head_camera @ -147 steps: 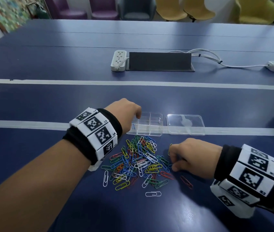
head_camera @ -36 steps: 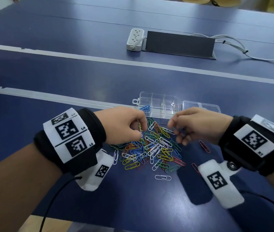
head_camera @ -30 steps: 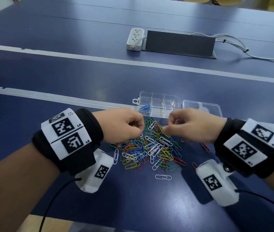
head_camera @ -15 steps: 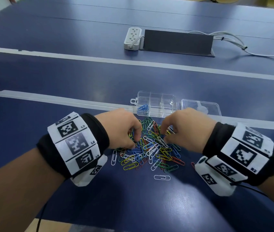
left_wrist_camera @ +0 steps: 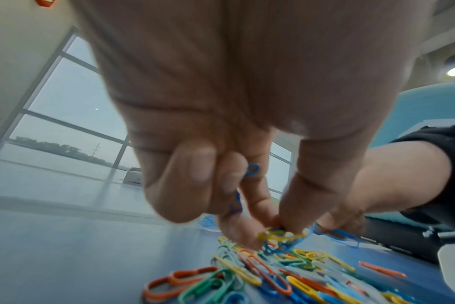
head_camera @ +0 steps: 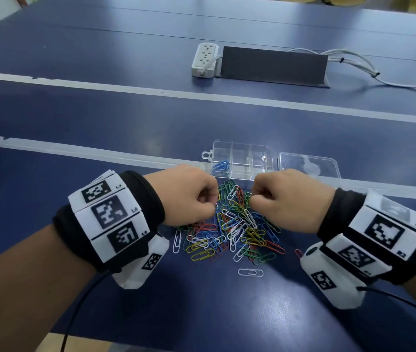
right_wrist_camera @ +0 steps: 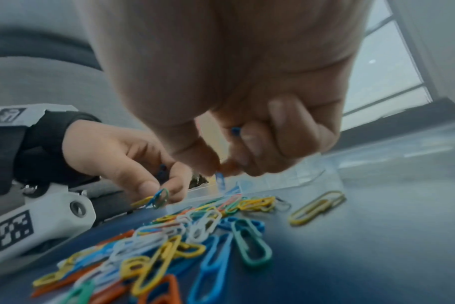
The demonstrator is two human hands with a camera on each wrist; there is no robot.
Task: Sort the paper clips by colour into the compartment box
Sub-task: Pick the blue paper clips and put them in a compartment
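Note:
A heap of mixed-colour paper clips (head_camera: 232, 232) lies on the blue table. Just beyond it stands the clear compartment box (head_camera: 257, 148), with a few blue clips (head_camera: 220, 165) in its near-left cell. My left hand (head_camera: 213, 204) hovers over the heap's left side with its fingers curled. In the left wrist view it keeps blue clips (left_wrist_camera: 252, 169) tucked in its fingers while its fingertips pinch clips at the heap (left_wrist_camera: 281, 233). My right hand (head_camera: 252, 201) faces it over the heap's right side and pinches a blue clip (right_wrist_camera: 220, 179). Another blue clip (right_wrist_camera: 235, 130) sits in its curled fingers.
The box's clear lid (head_camera: 308, 166) lies flat to its right. A lone white clip (head_camera: 250, 272) sits nearer me than the heap. Farther back are a white power strip (head_camera: 204, 60), a dark cable cover (head_camera: 272, 67) and white cables (head_camera: 359, 64). White tape lines (head_camera: 151, 91) cross the table.
Half a second ago both hands were down in the heap, picking at clips. Both have since risen slightly, fingers curled on blue clips. Blue clips have appeared in the box since the earliest frame.

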